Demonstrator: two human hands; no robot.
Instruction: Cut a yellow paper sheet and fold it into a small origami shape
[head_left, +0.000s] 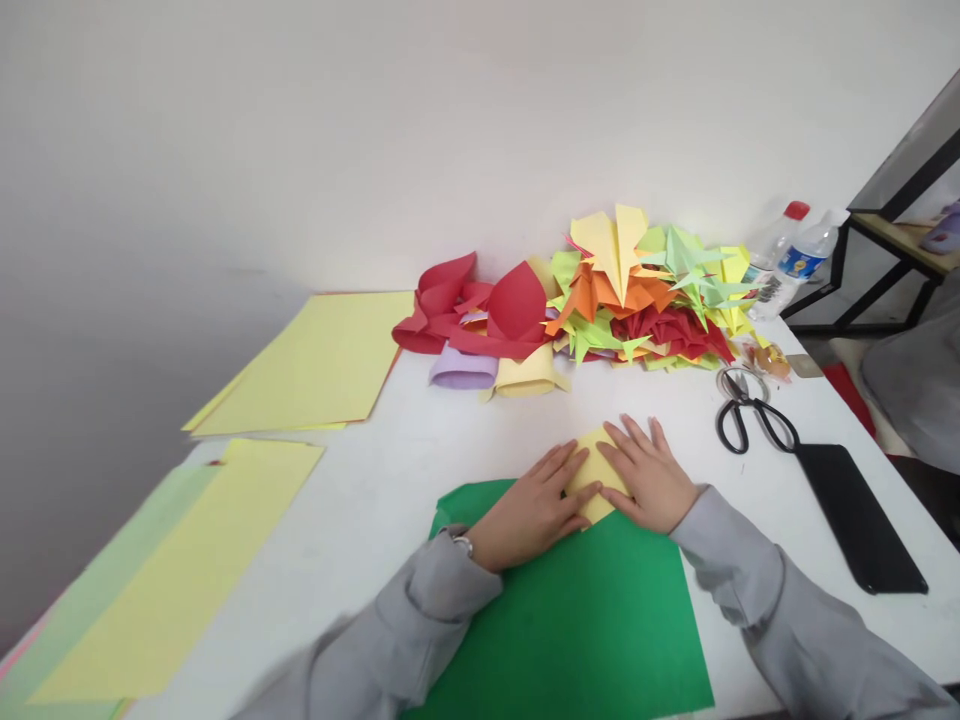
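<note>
A small folded piece of pale yellow paper (pixel 595 468) lies at the far edge of a green sheet (pixel 592 620), partly hidden under my fingers. My left hand (pixel 531 508) rests on the left side of the yellow piece, palm down, fingers stretched out. From the other side my right hand (pixel 651 478) presses on it with fingers spread flat. The two hands come close together over the middle of the paper, and neither grips it.
Folded paper planes and stars (pixel 637 290) are heaped at the back, beside curled red paper shapes (pixel 517 310). Scissors (pixel 750 410), a black flat object (pixel 859 515) and plastic bottles (pixel 806 255) are at right. Yellow sheets (pixel 315 350) and long strips (pixel 187 570) lie left.
</note>
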